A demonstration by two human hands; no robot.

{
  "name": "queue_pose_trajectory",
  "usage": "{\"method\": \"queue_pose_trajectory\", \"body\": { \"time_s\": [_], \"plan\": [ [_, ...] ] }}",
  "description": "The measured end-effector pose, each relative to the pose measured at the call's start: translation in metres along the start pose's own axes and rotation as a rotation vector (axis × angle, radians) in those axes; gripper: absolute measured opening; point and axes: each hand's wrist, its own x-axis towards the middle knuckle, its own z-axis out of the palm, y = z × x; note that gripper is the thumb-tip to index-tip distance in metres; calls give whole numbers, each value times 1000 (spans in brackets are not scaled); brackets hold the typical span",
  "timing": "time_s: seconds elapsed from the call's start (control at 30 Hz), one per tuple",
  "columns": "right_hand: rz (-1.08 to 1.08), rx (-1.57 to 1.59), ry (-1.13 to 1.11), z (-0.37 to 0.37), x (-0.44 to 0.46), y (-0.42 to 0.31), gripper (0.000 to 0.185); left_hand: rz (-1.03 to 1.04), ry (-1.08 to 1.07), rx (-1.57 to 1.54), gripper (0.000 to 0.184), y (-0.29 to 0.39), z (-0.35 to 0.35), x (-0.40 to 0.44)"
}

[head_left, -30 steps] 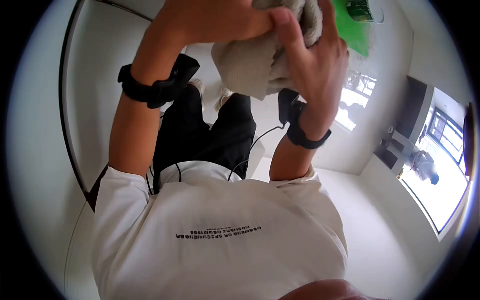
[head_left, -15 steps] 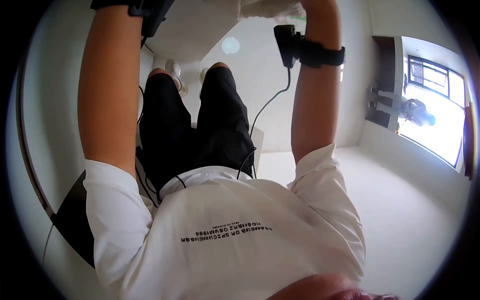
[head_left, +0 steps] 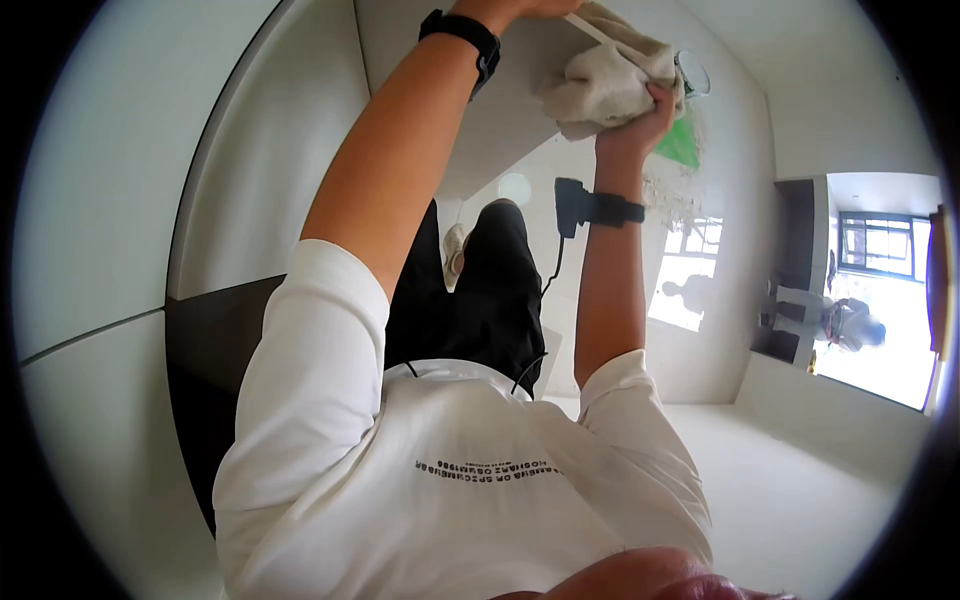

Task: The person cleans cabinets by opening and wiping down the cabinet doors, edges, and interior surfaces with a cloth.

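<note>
A bunched beige cloth [head_left: 605, 85] is held up in front of me at the top of the view. My right hand [head_left: 638, 132] is closed around its lower right side, with the thumb pressed on the fabric. My left hand [head_left: 540, 6], partly cut off by the top edge, has its fingers closed at the cloth's upper left, by a pale strip. Just right of the cloth is a clear glass [head_left: 692, 75]. A flat green piece [head_left: 680, 143] lies beyond my right wrist, with pale bits scattered near it.
Black bands circle both wrists; a black device [head_left: 572, 207] on the right one trails a cable. A glossy pale surface [head_left: 680, 350] reflects a window. Light panels [head_left: 90, 200] stand at the left. Another person [head_left: 850, 325] is by the bright window at the right.
My left arm has swung right, toward the cloth. The cloth and my right hand have come lower into view, and the glass and green piece show more. The whole view has shifted.
</note>
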Motion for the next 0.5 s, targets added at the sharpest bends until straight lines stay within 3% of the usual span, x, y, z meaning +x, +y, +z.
{"method": "queue_pose_trajectory", "body": {
  "time_s": [0.13, 0.23, 0.33, 0.43, 0.5],
  "plan": [
    [32, -279, 189, -63, -19, 42, 41, 3, 23, 0, 54, -7, 18, -2],
    [74, -543, 143, -93, -34, 53, 27, -37, -183, -43, 46, 1, -6, -10],
    [-38, -694, 15, -96, -23, 38, 25, -13, 154, 55, 23, -24, 59, 15],
    [-214, -813, -130, -48, -23, -11, 26, -33, 436, -3, 19, -17, 68, -2],
    [-355, -823, -181, -26, -5, -41, 34, 179, 578, 67, 24, -14, 70, -26]
  ]
}}
